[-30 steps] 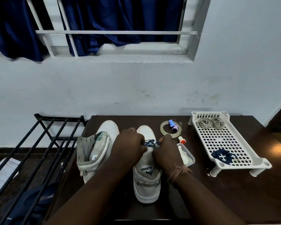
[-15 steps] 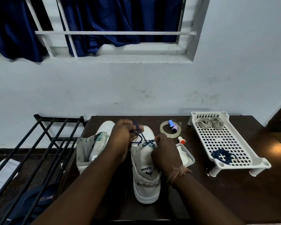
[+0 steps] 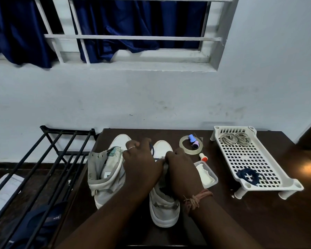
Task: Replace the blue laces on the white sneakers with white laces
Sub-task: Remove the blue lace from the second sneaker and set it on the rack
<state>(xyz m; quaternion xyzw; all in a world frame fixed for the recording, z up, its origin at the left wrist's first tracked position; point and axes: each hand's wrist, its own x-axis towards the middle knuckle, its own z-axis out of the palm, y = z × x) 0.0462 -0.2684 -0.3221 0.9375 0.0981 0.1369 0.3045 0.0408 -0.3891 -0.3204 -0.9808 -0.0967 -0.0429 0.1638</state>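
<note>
White sneakers stand side by side on the dark wooden table [image 3: 258, 221], toes pointing to 12 o'clock. I see the right sneaker [image 3: 164, 207] under both hands; the left sneaker [image 3: 106, 173] stands just beside it at 9 o'clock, its eyelets bare and its tongue pulled open.

Left hand [image 3: 142, 168]: fingers curled, gripping a strand of the blue lace [image 3: 152, 150], which loops up past the knuckles toward the toe of the right sneaker. A ring shows on one finger.

Right hand [image 3: 181, 171]: fingers curled over the upper of the right sneaker, pinching at the lace area. I cannot tell whether it grasps the lace or the shoe material. A thread band circles the wrist.

At 3 o'clock stands a white perforated tray [image 3: 276, 180]. Its far end holds two coiled white laces [image 3: 235, 138]; its near end holds a coiled blue lace [image 3: 248, 177].

Between tray and sneakers lie a tape ring [image 3: 182, 146], a small orange-capped item [image 3: 203, 157] and a clear plastic box [image 3: 212, 175].
</note>
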